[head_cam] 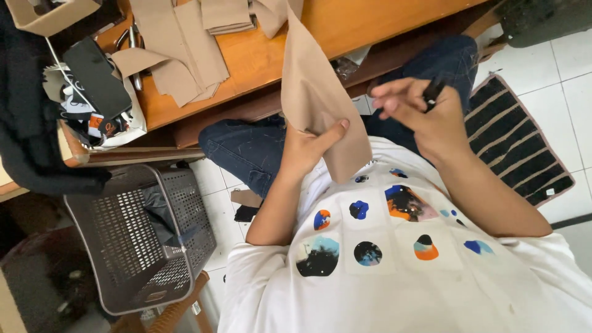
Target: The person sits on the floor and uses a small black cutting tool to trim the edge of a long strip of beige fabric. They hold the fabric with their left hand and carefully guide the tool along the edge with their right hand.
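My left hand point(308, 145) pinches a long piece of tan fabric point(314, 92) between thumb and fingers; the cloth rises from my lap toward the wooden table point(259, 58). My right hand point(416, 111) is beside it, to the right, with its fingers closed around a small black object point(433, 94) that looks like a pen or small tool. Both hands hover over my knees in blue jeans point(246, 145). More tan fabric pieces point(179, 43) lie on the table top.
A grey perforated plastic basket point(142, 234) with dark cloth inside stands at the left. A black phone point(95, 77), scissors point(132, 46) and a cardboard box point(49, 15) lie at the table's left end. A striped mat point(518, 145) lies on white floor tiles.
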